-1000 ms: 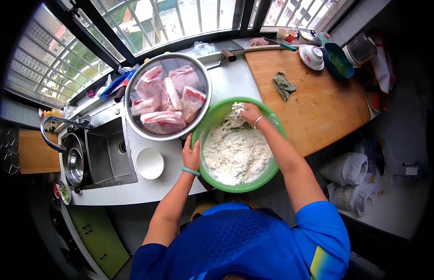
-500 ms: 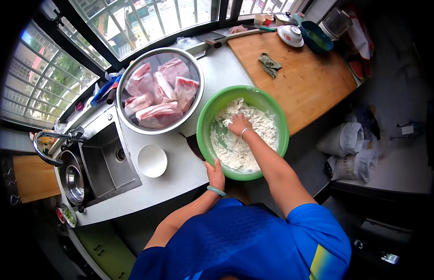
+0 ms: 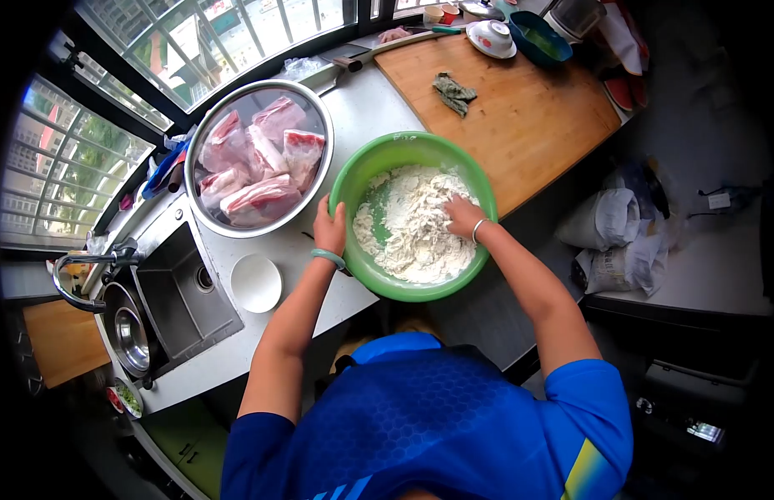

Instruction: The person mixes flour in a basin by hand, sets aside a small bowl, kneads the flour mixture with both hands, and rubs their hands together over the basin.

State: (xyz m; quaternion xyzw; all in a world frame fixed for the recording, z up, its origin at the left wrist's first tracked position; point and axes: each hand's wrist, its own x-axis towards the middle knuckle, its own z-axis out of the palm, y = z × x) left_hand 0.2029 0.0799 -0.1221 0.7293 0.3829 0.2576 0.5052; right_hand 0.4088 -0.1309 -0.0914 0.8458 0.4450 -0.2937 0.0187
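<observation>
Centre of frame: green bowl (image 3: 420,149), gripped at left by left hand (image 3: 329,229); right hand (image 3: 464,218) in the floury mixture (image 3: 416,229), grasp unclear. Advisable: bowl held steady, edges scooped inward, clumps pressed together.

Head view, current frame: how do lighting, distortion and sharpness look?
Head view: the window is bright, washed out in places; head view: its lower edge bows and the picture corners go black; head view: the flour in the bowl shows clear lumps, while the far right is dim.
</observation>
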